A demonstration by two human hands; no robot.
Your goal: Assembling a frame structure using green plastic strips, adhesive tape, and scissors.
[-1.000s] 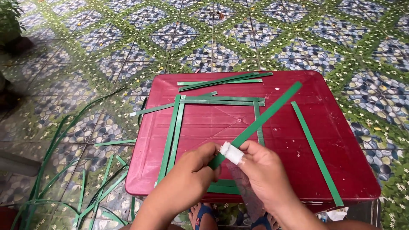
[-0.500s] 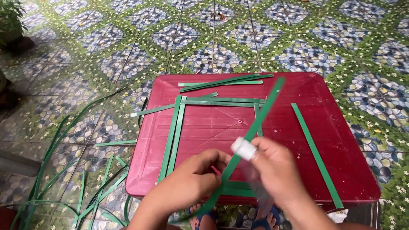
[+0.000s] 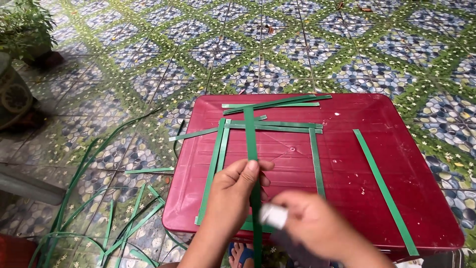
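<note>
A long, narrow green leaf strip (image 3: 252,149) stands nearly upright across the near half of the red plastic table (image 3: 426,198), flat and glossy, even in width, its far end reaching to the strips at the table's far edge. The left hand (image 3: 238,191) pinches it near the table's near edge, thumb and fingers closed on the strip. The right hand (image 3: 312,226), blurred, sits just beside it at the near edge with a white bandage (image 3: 273,216) on one finger; whether it grips the strip cannot be told. On the table lies a square frame of similar green strips (image 3: 270,126), and one loose strip (image 3: 384,191) slants toward the near right corner. More green strips (image 3: 99,218) litter the patterned tile floor (image 3: 148,74) off the left edge.
</note>
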